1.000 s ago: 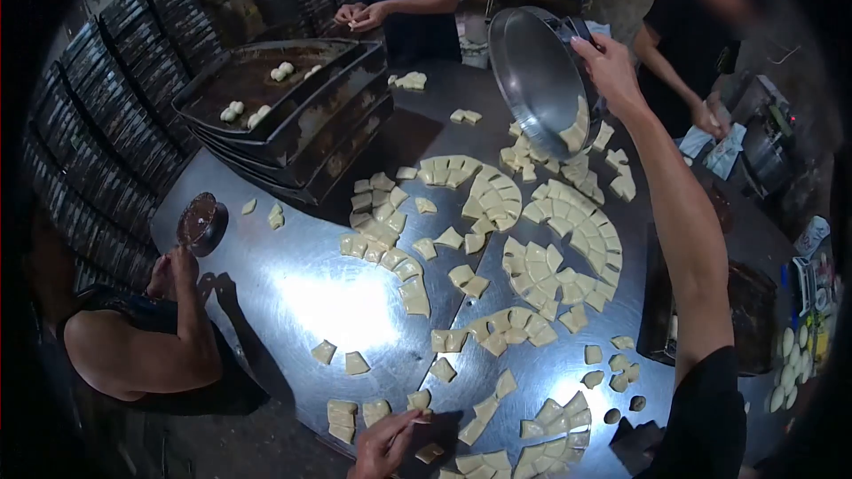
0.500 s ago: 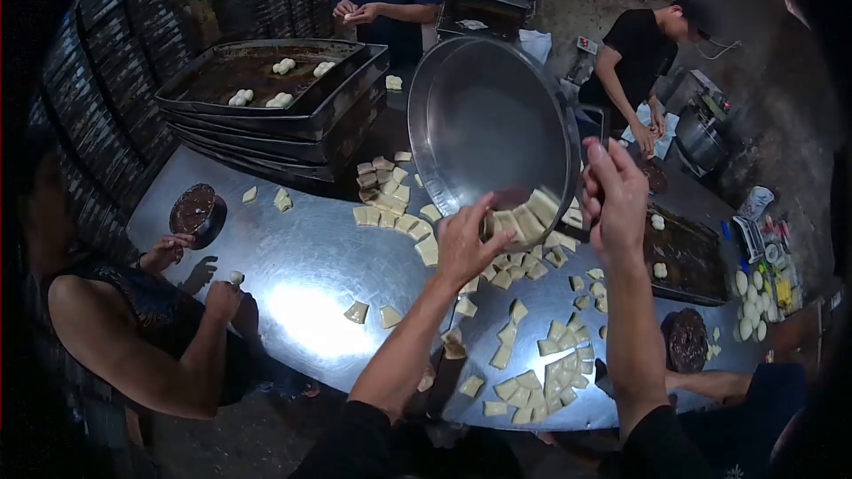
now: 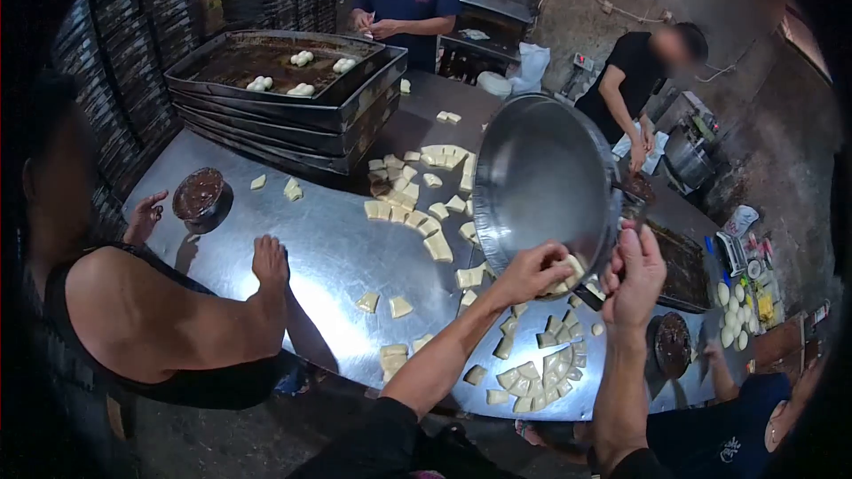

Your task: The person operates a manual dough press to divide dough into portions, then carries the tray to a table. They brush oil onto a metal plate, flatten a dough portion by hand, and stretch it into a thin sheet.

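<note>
A large round metal pan (image 3: 546, 191) is tipped up over the table, its hollow side facing me. My right hand (image 3: 635, 275) is closed around the handle (image 3: 632, 204) at the pan's right side. Inside the lower rim, my left hand (image 3: 537, 275) has its fingers curled on pale dough pieces (image 3: 568, 275); how many is hidden. Below and around the pan, cut dough pieces (image 3: 541, 381) lie in curved rows on the metal table. Another curved strip of dough (image 3: 417, 220) lies to the left of the pan.
Stacked black trays (image 3: 284, 115) stand at the back left, dough balls on the top one. Bowls of brown filling (image 3: 200, 195) (image 3: 672, 344) sit left and right. Co-workers surround the table (image 3: 328, 239). Eggs (image 3: 735, 315) lie at the right edge beside a dark tray (image 3: 679, 266).
The pan has moved right and down, with both my hands following. Fewer dough pieces show at my left hand. The co-worker on the left has reached further over the table.
</note>
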A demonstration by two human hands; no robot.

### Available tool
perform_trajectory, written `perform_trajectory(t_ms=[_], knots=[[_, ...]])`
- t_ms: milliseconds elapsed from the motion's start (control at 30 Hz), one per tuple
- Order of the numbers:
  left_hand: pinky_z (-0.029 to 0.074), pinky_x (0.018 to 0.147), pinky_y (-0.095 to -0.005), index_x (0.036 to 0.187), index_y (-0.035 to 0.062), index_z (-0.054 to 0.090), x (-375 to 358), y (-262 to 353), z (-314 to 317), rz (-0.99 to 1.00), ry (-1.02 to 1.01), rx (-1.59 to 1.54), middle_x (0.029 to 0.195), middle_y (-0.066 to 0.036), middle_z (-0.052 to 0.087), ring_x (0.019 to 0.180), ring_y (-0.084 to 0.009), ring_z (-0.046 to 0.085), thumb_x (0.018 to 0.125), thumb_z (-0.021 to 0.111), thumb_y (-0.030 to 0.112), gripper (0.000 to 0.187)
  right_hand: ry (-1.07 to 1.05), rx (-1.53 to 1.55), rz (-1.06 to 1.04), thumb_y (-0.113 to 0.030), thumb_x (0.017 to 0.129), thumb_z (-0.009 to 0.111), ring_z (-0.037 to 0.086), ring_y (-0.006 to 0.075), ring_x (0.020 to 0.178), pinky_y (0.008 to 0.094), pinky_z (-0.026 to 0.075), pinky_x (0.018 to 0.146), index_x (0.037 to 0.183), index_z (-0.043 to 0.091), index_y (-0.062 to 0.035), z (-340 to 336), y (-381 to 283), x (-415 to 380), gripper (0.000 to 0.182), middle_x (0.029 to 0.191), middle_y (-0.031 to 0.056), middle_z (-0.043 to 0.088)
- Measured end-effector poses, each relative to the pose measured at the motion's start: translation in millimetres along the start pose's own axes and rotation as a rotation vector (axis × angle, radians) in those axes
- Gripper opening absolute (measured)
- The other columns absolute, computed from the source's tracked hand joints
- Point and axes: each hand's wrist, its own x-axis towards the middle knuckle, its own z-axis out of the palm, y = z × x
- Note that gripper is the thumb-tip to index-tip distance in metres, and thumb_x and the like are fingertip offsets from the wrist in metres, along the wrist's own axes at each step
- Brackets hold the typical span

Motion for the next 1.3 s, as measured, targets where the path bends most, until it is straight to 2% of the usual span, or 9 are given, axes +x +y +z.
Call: perform_trajectory(t_ms=[333, 533, 667, 767, 867, 1067, 1100, 1233, 1300], knots=[[0.047, 0.063, -0.0274, 0.093, 0.0022, 0.061, -15, 25, -51, -0.144, -0.198, 0.484, 0.076, -0.003, 0.061, 0.070, -0.0098, 0.056, 0.082, 0.072, 0.021, 0.024, 0.169, -0.141, 0.033, -0.011, 0.092, 0.057, 0.035, 0.0022, 0.038, 0.0176, 0.026, 0.033, 0.108, 0.054, 0.0005, -96, -29, -39, 0.020, 0.058, -0.0023, 0.045], [0.044, 0.070, -0.0232, 0.098, 0.0039, 0.062, 122, -12, -169, 0.019, 0.203, 0.325, 0.088, 0.001, 0.059, 0.078, -0.0079, 0.054, 0.084, 0.069, 0.015, 0.019, 0.312, -0.403, 0.099, 0.001, 0.086, 0.049, 0.038, 0.0034, 0.038, 0.0205, 0.027, 0.034, 0.103, 0.054, 0.0046, -139, -56, -88, 0.018, 0.055, -0.0028, 0.044], [0.045, 0.086, -0.0300, 0.123, -0.0011, 0.053, 182, -69, -262, 0.009, 0.693, 0.580, 0.109, -0.010, 0.061, 0.100, -0.0175, 0.056, 0.088, 0.060, 0.018, 0.040, 0.349, -0.483, 0.107, -0.021, 0.087, 0.062, 0.033, 0.0034, 0.035, 0.0193, 0.023, 0.033, 0.097, 0.053, 0.0024, -174, -66, -136, 0.027, 0.051, -0.0047, 0.042], [0.045, 0.088, -0.0396, 0.137, -0.0011, 0.042, 133, -121, -218, 0.039, 0.945, 0.975, 0.107, -0.020, 0.065, 0.097, -0.0344, 0.062, 0.088, 0.060, 0.028, 0.059, 0.211, -0.636, 0.068, -0.020, 0.088, 0.062, 0.039, 0.0088, 0.042, 0.0234, 0.029, 0.041, 0.098, 0.058, 0.0016, -210, -90, -173, 0.024, 0.060, 0.0015, 0.050], [0.049, 0.080, -0.0337, 0.133, -0.0030, 0.048, 43, -91, -88, -0.241, 0.486, 0.530, 0.110, -0.018, 0.065, 0.096, -0.0241, 0.064, 0.090, 0.060, 0.020, 0.050, 0.034, -0.828, -0.026, -0.012, 0.091, 0.059, 0.040, 0.0044, 0.054, 0.0206, 0.029, 0.050, 0.107, 0.063, 0.0013, -216, -115, -207, 0.021, 0.071, 0.0028, 0.056], [0.050, 0.087, -0.0322, 0.133, -0.0013, 0.047, -122, -86, 81, -0.294, 0.270, 0.070, 0.125, -0.013, 0.056, 0.110, -0.0203, 0.058, 0.096, 0.053, 0.015, 0.041, 0.292, -0.592, 0.170, -0.022, 0.082, 0.070, 0.053, 0.0122, 0.065, 0.0253, 0.039, 0.058, 0.119, 0.063, -0.0004, -256, -167, -304, 0.043, 0.082, 0.0056, 0.064], [0.050, 0.086, -0.0315, 0.133, -0.0012, 0.047, -146, -72, 108, -0.331, 0.265, 0.040, 0.125, -0.014, 0.056, 0.111, -0.0209, 0.058, 0.096, 0.053, 0.016, 0.042, 0.203, -0.664, 0.350, -0.031, 0.081, 0.070, 0.054, 0.0149, 0.066, 0.0275, 0.043, 0.061, 0.121, 0.063, -0.0022, -265, -187, -315, 0.050, 0.082, 0.0056, 0.064], [0.050, 0.083, -0.0283, 0.131, -0.0006, 0.048, -227, -48, 214, -0.416, 0.195, 0.001, 0.124, -0.015, 0.056, 0.108, -0.0203, 0.060, 0.095, 0.053, 0.021, 0.041, 0.457, -0.973, -0.053, -0.033, 0.061, 0.087, 0.047, 0.0149, 0.039, 0.0267, 0.040, 0.045, 0.095, 0.061, 0.0034, -333, -209, -412, 0.056, 0.051, -0.0012, 0.051], [0.051, 0.081, -0.0284, 0.128, -0.0010, 0.050, -267, -71, 261, -0.471, 0.112, -0.006, 0.123, -0.012, 0.058, 0.101, -0.0191, 0.063, 0.094, 0.053, 0.013, 0.036, 0.360, -0.708, 0.429, -0.033, 0.056, 0.089, 0.057, 0.0170, 0.046, 0.0279, 0.043, 0.047, 0.092, 0.065, 0.0033, -351, -249, -445, 0.056, 0.056, 0.0044, 0.060]])
